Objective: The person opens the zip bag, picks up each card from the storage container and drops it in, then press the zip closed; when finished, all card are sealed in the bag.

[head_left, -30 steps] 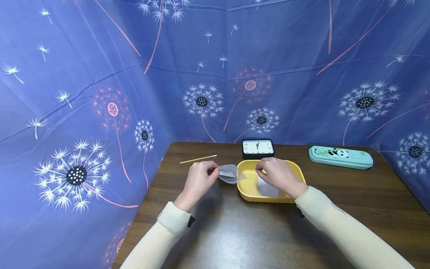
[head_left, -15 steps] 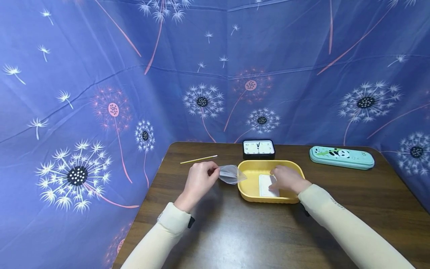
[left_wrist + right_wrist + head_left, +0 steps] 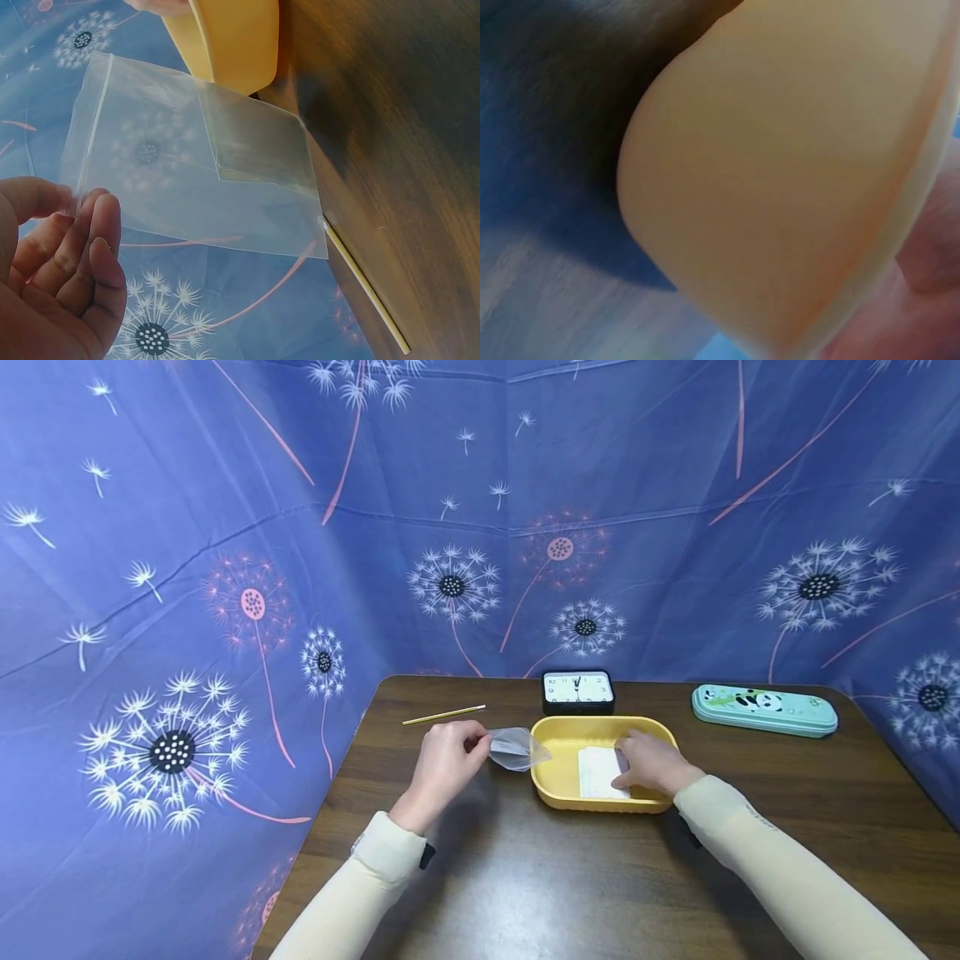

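Right wrist: yellow tray (image 3: 780,172) blocks right hand (image 3: 651,762), grip unclear | left hand (image 3: 444,763) pinches clear bag (image 3: 195,172)

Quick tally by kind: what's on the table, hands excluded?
Clear plastic bag: 1, held by the left hand
Yellow tray: 1
White folded paper: 1, in the tray under the right hand
Clock: 1
Pencil case: 1
Thin yellow stick: 1
Total: 6
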Available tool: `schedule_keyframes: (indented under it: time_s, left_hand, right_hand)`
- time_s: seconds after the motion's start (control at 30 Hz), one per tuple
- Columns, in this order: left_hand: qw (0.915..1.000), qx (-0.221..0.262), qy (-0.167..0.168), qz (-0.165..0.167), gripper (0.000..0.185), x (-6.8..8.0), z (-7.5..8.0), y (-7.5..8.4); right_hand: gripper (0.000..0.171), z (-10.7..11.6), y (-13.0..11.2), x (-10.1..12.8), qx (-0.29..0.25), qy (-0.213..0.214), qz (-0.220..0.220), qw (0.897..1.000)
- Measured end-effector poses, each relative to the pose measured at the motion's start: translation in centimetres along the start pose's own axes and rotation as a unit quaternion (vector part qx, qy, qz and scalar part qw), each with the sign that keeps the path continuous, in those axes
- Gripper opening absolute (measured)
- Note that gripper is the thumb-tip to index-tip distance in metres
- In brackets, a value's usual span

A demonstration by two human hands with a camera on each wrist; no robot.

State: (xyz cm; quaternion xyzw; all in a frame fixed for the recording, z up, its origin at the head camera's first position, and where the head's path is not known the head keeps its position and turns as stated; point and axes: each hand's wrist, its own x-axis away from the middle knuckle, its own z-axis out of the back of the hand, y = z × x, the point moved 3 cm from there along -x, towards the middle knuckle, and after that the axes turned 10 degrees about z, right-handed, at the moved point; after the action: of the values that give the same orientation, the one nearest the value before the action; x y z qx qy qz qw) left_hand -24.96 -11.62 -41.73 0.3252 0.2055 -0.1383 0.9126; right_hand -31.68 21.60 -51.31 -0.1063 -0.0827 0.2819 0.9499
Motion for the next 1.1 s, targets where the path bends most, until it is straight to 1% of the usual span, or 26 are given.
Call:
schedule_keyframes:
  time_s: [0.17,0.4,0.5,0.7,0.83,0.93,1.0,1.1]
  left_hand:
    - [1.0,-0.004,0.0,-0.001,0.012,-0.1,-0.1,-0.1]
    - [1.0,-0.003,0.003,-0.003,0.012,-0.1,-0.1,0.2]
    - [1.0,-0.005,0.002,-0.003,0.013,-0.1,0.0,0.2]
    - [1.0,-0.004,-0.001,-0.006,0.013,-0.1,0.1,0.4]
    - [1.0,0.0,0.0,-0.007,0.011,-0.1,0.1,0.5]
    - [1.0,0.0,-0.001,-0.008,0.011,-0.1,0.1,0.5]
    - [1.0,0.0,-0.001,-0.008,0.011,-0.1,0.2,0.5]
    - [1.0,0.0,-0.004,-0.008,0.01,-0.1,0.2,0.6]
  right_hand:
    - [0.052,-0.1,0.4,-0.2,0.013,0.039,0.006,0.999]
    - [0.033,0.6,-0.1,-0.4,0.013,0.091,0.019,0.996]
    - [0.034,1.0,-0.6,-0.3,0.018,0.108,0.034,0.993]
    - [0.03,1.6,-1.2,0.2,0.036,0.115,0.058,0.991]
    - [0.023,2.1,-1.5,0.5,0.047,0.128,0.066,0.988]
    - [0.014,2.7,-1.7,0.6,0.051,0.139,0.071,0.986]
    - [0.01,3.1,-1.9,0.7,0.048,0.135,0.071,0.987]
    - [0.004,3.8,-2.3,0.8,0.04,0.117,0.071,0.99]
